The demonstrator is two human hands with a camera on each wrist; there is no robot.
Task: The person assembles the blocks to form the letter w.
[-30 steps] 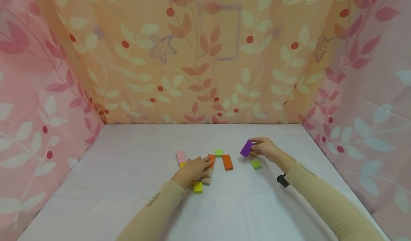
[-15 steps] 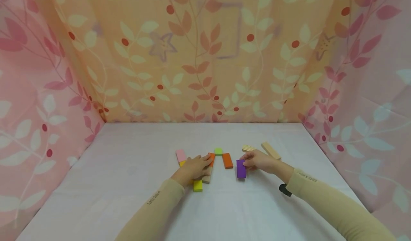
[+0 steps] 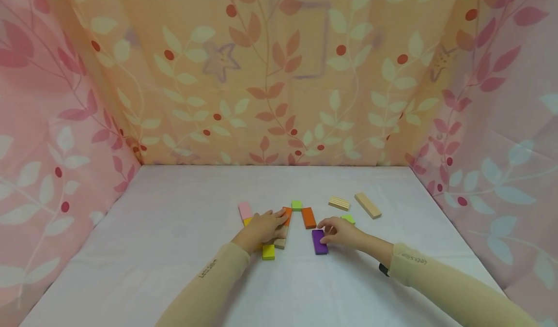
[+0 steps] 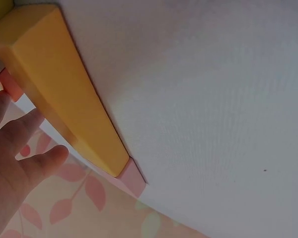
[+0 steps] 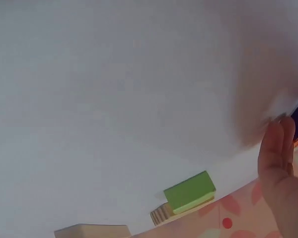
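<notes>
My left hand (image 3: 263, 229) lies over the joined blocks with its fingers extended, touching an orange block (image 3: 287, 216) and a wooden block (image 3: 280, 243). Partly under it, a long yellow-orange block (image 4: 64, 89) meets a pink block (image 3: 245, 210); a small yellow block (image 3: 268, 252) lies by the wrist. My right hand (image 3: 342, 232) holds a purple block (image 3: 319, 245) at the table, thumb at its side and index finger at its far end. Just beyond that lies a second orange block (image 3: 309, 218), with a small green block (image 3: 297, 206) near its far end.
Right of the row are a ridged wooden block (image 3: 339, 203), a long plain wooden block (image 3: 368, 205) and a green block (image 3: 348, 218), partly hidden behind my right hand. Patterned cloth (image 3: 270, 75) walls the white table (image 3: 196, 186) at the back and sides.
My right hand has carried the purple block left and toward me, down to the table near the second orange block. The wooden blocks at right came into view. My left hand stayed put.
</notes>
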